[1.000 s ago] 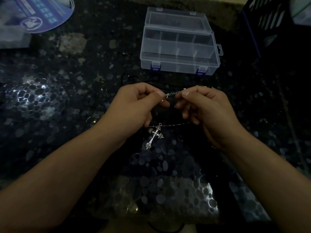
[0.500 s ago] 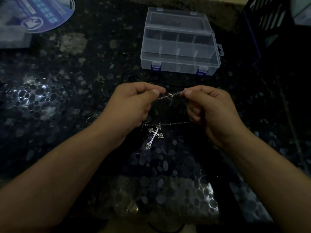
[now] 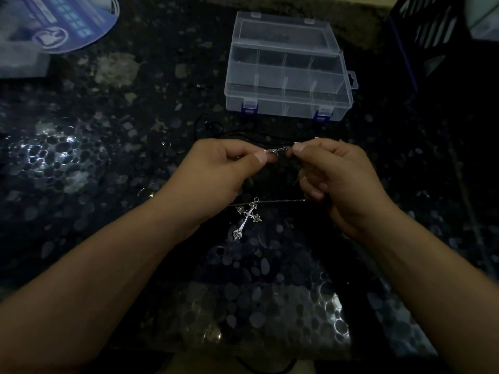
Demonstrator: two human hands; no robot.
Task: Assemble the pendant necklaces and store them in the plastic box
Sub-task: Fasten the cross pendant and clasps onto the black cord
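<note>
Pinching the chain (image 3: 282,150) ends in your left hand (image 3: 216,174) and right hand (image 3: 337,179), keep them taut so the clasp hooks while the cross (image 3: 247,221) dangles.

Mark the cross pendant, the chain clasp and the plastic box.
cross pendant (image 3: 248,215): head view, centre of the cross.
chain clasp (image 3: 280,150): head view, links between the thumbs.
plastic box (image 3: 286,103): head view, front wall.

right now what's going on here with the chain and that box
A person is working on a necklace over a dark table. The left hand and right hand each pinch an end of the chain near its clasp. A cross pendant hangs on the chain's loop below. The clear plastic box sits open behind, and its compartments look empty.
</note>
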